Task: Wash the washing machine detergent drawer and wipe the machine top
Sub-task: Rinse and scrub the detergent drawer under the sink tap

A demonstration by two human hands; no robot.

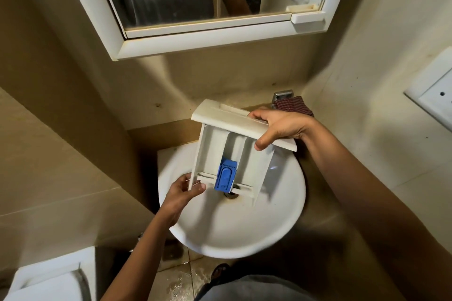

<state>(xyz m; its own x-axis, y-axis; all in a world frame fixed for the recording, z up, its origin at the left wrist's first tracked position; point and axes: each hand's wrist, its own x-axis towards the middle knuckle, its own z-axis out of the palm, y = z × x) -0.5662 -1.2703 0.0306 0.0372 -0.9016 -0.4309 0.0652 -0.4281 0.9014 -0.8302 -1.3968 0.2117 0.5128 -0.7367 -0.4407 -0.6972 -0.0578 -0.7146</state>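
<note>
The person holds the white detergent drawer (215, 144) in the air over the round white sink (220, 232), tilted so that its open compartments face the camera and its front panel (227, 117) is the far, upper end. The right hand (278, 127) grips the right part of that front panel, with the thumb curled over the near edge and the fingers behind it. The left hand (186, 188) pinches the near left corner of the drawer between thumb and fingers. The two hands are well apart, one at each end of the drawer. A blue insert (225, 176) sits in the middle compartment near the lower end, just above the drain (231, 195) as seen from the head view. Behind the right hand, a dark red checked cloth (294, 105) lies at the back of the sink beside a metal tap (282, 95). A white-framed mirror (195, 32) hangs on the wall above, and a white socket plate (435, 95) is on the right wall.
</note>
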